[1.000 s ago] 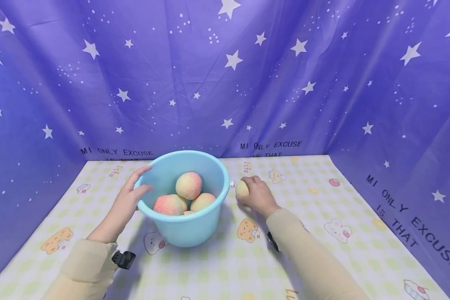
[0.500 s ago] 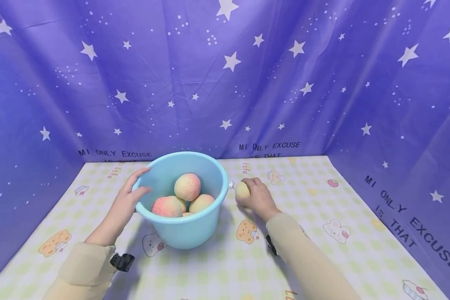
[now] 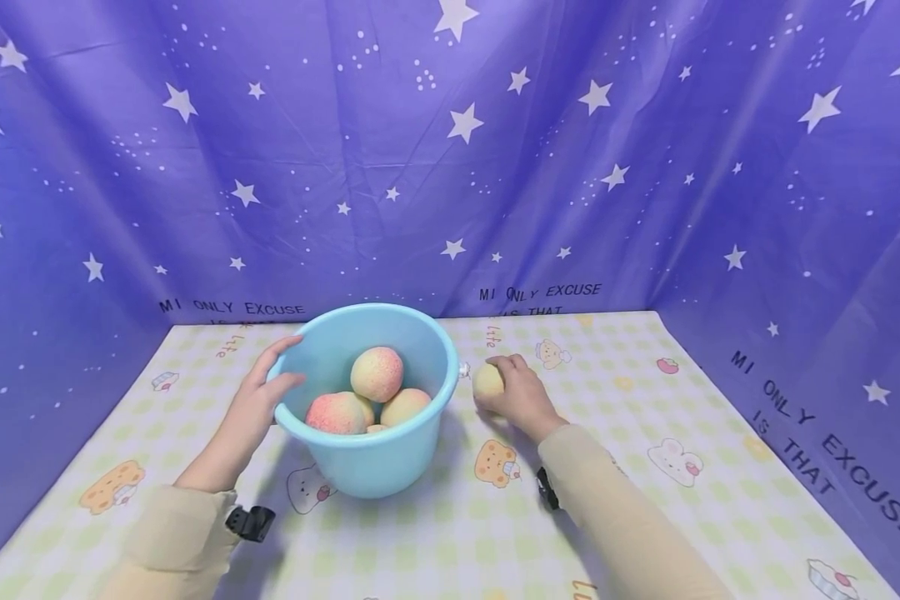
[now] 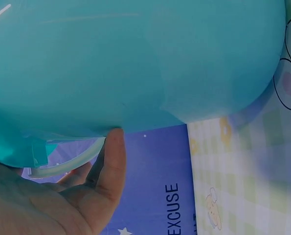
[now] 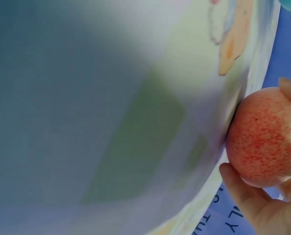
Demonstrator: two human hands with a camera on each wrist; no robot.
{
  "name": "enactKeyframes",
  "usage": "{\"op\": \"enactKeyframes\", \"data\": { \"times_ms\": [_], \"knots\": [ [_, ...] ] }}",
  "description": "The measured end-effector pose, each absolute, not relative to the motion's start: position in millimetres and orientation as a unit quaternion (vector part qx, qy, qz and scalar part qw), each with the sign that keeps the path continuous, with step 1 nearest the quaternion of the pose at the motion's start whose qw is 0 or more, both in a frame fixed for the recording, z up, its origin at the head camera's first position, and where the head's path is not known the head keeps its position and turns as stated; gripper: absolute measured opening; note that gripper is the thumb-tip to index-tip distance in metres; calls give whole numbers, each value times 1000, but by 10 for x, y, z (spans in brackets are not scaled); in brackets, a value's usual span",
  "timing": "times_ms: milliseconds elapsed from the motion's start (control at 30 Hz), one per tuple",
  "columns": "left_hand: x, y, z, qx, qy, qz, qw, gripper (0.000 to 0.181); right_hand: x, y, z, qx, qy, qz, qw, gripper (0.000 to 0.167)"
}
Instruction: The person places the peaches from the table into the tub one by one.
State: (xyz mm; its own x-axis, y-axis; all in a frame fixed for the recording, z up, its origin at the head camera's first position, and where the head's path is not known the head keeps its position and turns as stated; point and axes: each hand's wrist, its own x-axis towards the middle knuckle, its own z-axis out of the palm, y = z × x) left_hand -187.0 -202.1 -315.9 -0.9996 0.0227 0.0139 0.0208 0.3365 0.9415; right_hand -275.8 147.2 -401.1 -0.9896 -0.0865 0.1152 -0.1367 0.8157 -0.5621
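A light blue bucket (image 3: 378,467) stands on the table with several pink and yellow peaches (image 3: 377,374) inside. My left hand (image 3: 258,387) holds its left rim, with the thumb over the inner side and the other fingers outside. In the left wrist view, fingers reach up against the bucket wall (image 4: 135,63) near a pale handle (image 4: 67,164). To the right of the bucket, my right hand (image 3: 521,396) grips another peach (image 3: 487,381) at the tabletop. The right wrist view shows that peach's red side (image 5: 262,139) between thumb and fingers, against the cloth.
A checked cloth (image 3: 607,533) with cartoon prints covers the table. Purple star-patterned curtains (image 3: 390,150) enclose the back and sides. A small clear, shiny piece (image 3: 464,369) shows between the bucket's right rim and the held peach.
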Motion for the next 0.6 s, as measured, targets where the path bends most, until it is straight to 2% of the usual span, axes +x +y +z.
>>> {"op": "enactKeyframes", "data": {
  "times_ms": [600],
  "knots": [
    [-1882, -2022, -3188, 16, 819, 574, -8, 62, -2662, 1587, -3923, 76, -956, 283, 34, 71]
  ]
}}
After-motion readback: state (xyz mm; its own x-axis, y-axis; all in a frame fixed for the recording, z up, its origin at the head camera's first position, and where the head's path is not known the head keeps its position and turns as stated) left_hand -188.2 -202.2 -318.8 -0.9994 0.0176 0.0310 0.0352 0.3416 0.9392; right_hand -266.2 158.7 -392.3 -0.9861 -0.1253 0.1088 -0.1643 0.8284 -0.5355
